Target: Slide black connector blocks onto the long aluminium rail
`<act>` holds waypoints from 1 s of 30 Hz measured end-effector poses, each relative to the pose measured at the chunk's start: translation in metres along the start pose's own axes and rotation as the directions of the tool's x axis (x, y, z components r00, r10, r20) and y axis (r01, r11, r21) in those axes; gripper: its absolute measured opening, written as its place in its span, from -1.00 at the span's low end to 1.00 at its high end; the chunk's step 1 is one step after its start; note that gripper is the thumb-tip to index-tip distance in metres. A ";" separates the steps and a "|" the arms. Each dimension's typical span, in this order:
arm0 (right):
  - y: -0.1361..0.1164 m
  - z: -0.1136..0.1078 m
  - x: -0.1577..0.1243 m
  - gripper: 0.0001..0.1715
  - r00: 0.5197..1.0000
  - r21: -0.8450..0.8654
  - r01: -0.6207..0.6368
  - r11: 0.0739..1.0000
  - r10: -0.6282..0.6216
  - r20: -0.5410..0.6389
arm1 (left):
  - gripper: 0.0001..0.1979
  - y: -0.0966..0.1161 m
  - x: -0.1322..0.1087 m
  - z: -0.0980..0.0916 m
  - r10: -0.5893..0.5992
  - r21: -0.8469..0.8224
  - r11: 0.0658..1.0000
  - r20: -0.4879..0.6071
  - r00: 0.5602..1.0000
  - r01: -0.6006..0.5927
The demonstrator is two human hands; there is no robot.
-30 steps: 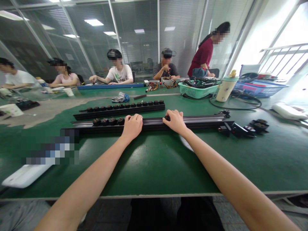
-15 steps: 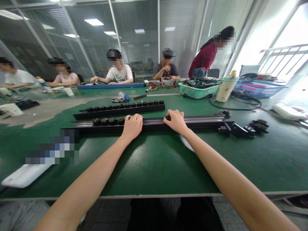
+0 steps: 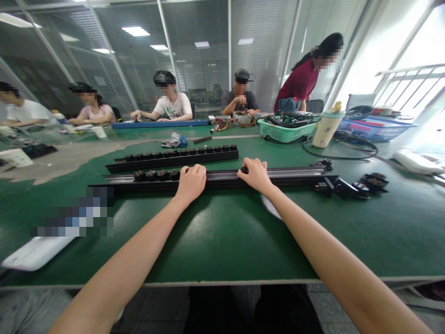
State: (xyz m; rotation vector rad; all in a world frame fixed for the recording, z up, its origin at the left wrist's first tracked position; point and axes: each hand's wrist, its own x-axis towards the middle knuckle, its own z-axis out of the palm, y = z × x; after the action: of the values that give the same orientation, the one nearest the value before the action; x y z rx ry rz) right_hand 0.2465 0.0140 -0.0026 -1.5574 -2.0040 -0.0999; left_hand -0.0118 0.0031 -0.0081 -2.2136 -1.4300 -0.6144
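A long black rail (image 3: pixel 222 182) with a silvery channel lies crosswise in front of me on the green table. Several small black modules (image 3: pixel 151 175) sit in its left part. My left hand (image 3: pixel 192 182) is closed over the rail just right of these modules; its fingertips are partly hidden. Farther right, my right hand (image 3: pixel 255 175) pinches a small black module (image 3: pixel 245 170) at the rail's channel. I cannot tell whether that module touches the channel. Loose black modules (image 3: pixel 373 183) lie by the rail's right end.
Behind the rail lies a second black rail (image 3: pixel 174 160) filled with modules. A white power-strip-like object (image 3: pixel 41 253) is at left front. Farther back are a crumpled glove (image 3: pixel 174 140), a green basket (image 3: pixel 287 130) of cables and a tumbler (image 3: pixel 327 130). Several people sit across the table.
My right hand has shifted very slightly right with the black module. My left hand stays in place. The person in red at the back has moved a little right.
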 end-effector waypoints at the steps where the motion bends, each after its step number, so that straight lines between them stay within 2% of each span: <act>1: 0.000 0.000 0.000 -0.87 1.000 -0.001 -0.002 1.000 0.002 0.000 | -0.60 0.000 0.000 0.000 -0.001 -0.004 1.000 -0.001 1.000 0.001; 30: 0.010 0.000 0.001 -0.87 0.999 -0.009 -0.041 0.999 0.041 -0.017 | -0.61 0.000 0.000 0.000 -0.001 0.002 1.000 -0.006 1.000 0.001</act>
State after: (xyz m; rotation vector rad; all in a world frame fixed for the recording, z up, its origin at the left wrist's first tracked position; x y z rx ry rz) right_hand 0.2550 0.0181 -0.0052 -1.5976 -1.9607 -0.1061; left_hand -0.0118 0.0037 -0.0082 -2.2084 -1.4277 -0.6190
